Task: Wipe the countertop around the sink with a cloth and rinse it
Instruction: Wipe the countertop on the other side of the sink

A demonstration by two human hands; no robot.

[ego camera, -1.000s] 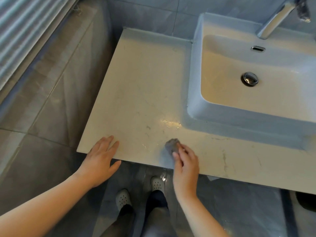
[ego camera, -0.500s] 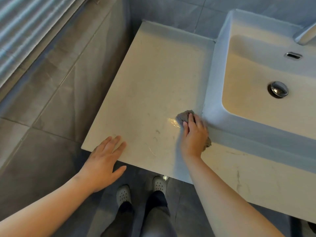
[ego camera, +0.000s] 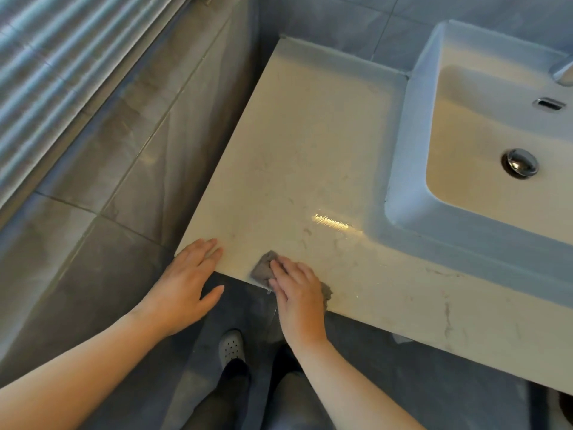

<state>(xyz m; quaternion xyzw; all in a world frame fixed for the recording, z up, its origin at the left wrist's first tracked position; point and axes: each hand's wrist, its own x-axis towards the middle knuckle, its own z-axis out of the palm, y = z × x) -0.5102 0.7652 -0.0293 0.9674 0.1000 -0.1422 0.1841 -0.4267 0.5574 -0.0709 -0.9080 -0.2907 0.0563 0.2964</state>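
Cloth [ego camera: 263, 270], grey and crumpled, lies on the front edge of the countertop [ego camera: 310, 144], well to the left of the sink [ego camera: 409, 144] in the head view, with one fold sticking out beyond the fingers and another behind the palm. The right hand [ego camera: 299, 294] presses it down flat, fingers straight and close together, not curled round it. The left hand [ego camera: 186, 283] is spread and holds nothing; its fingertips rest on the countertop corner farthest from the sink, while its palm hangs past the edge over the floor. A wet glint [ego camera: 335, 222] shows on the stone just off the sink's near left corner, which suggests that patch has been gone over. Faint brown marks lie between the glint and the cloth, and darker streaks [ego camera: 446, 318] show on the strip in front of the sink, so the wiping looks partly done at best. The back of the slab beside the sink looks dull; whether it has been wiped I cannot tell. The basin looks dry around the drain plug [ego camera: 520, 162], no water runs from the faucet [ego camera: 562, 72], so rinsing is yet to come.
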